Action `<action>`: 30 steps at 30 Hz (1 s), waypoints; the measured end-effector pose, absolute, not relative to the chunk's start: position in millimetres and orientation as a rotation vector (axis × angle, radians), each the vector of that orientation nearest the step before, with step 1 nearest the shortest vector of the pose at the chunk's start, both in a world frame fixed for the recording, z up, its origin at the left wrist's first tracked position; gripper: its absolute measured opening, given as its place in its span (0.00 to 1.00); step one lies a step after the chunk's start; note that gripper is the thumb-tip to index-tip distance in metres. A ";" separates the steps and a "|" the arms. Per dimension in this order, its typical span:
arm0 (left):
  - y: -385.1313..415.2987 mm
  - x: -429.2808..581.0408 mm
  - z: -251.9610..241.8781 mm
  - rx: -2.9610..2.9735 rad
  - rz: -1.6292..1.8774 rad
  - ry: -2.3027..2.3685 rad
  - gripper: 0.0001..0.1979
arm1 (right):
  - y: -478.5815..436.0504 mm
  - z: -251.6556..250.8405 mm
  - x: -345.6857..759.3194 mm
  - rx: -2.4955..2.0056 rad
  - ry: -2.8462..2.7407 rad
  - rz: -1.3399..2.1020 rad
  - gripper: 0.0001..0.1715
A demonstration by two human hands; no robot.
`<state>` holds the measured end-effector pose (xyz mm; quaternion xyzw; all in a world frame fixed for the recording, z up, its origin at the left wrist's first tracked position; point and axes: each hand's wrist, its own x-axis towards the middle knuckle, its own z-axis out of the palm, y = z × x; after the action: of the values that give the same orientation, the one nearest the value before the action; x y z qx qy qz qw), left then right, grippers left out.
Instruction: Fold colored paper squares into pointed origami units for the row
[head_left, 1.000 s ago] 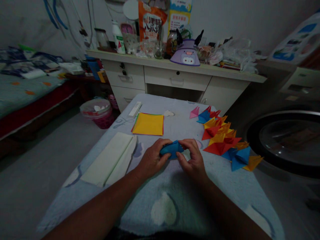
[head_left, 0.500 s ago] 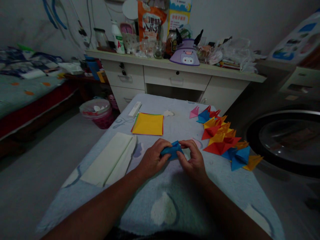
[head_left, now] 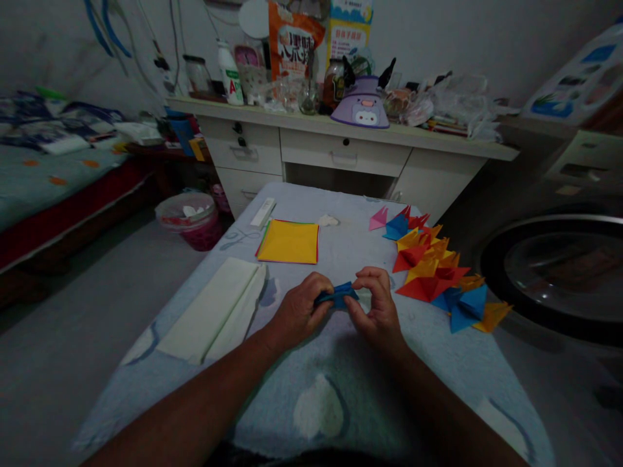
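A piece of blue origami paper (head_left: 343, 295), folded small, is held between my hands above the cloth-covered table (head_left: 321, 357). My left hand (head_left: 307, 303) pinches its left end, with the fingers curled over it. At its right end, my right hand (head_left: 374, 299) grips it between thumb and fingers. Part of the paper is hidden by the fingers. To the right lies a row of folded paper cranes (head_left: 431, 267) in red, yellow, orange, blue and pink. Beyond my left hand is a stack of square coloured paper (head_left: 288, 241), yellow on top.
A folded pale cloth or paper (head_left: 209, 310) lies left of my forearm. A small white box (head_left: 263, 213) sits near the far left edge, with a crumpled scrap (head_left: 328, 220) further right. Past the table stand a cluttered cabinet (head_left: 341, 152), a bin (head_left: 192, 220) and a washing machine (head_left: 559, 272).
The blue paper has been turned or pressed flatter between my hands and looks narrower. My right fingers have lifted and shifted slightly. Everything else on the table stays put.
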<state>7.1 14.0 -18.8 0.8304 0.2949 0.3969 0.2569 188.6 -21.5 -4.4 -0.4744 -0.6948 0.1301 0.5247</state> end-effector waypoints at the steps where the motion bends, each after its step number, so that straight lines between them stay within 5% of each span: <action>1: 14.0 7.3 -18.4 2.256 1.075 0.803 0.07 | -21.5 -4.5 188.9 -1.135 -1.668 0.317 0.11; 30: 12.2 5.9 -11.8 2.342 0.943 0.798 0.11 | -18.8 -11.6 191.4 -1.135 -1.719 0.476 0.08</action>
<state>5.9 12.2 -11.8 0.8577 0.2924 0.3452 0.2443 191.4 -18.8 -11.6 -0.4676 -0.7082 0.1963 0.4912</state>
